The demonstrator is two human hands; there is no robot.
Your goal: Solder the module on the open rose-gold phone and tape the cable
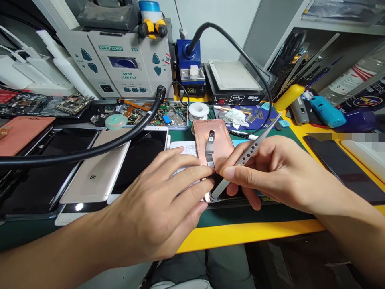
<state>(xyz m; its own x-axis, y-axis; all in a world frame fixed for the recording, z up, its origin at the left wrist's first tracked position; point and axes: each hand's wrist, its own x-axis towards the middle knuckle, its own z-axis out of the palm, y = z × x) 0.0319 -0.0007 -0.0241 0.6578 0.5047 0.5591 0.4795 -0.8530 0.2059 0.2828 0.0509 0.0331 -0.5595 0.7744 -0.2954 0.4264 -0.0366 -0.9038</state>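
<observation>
A coppery-pink phone panel (219, 136) lies in front of me, with a grey flex cable (209, 147) running down its back. My left hand (168, 192) comes in from the left. Its fingertips and thumb close on the lower left edge of the phone panel, by a small shiny strip (207, 197). In my right hand (264, 172) is a pair of metal tweezers (250, 151) with round holes, pinched between thumb and fingers. The tweezers' tips point down-left at the panel's lower end, close to my left fingertips. My fingers hide much of that lower end.
Several phones and screens, including a gold phone (96, 170), lie at left. A black hose (99, 150) crosses above them. Behind stand a hot air station (120, 60), a soldering station (192, 89) and a heating plate (234, 76). A dark phone (345, 168) is at right.
</observation>
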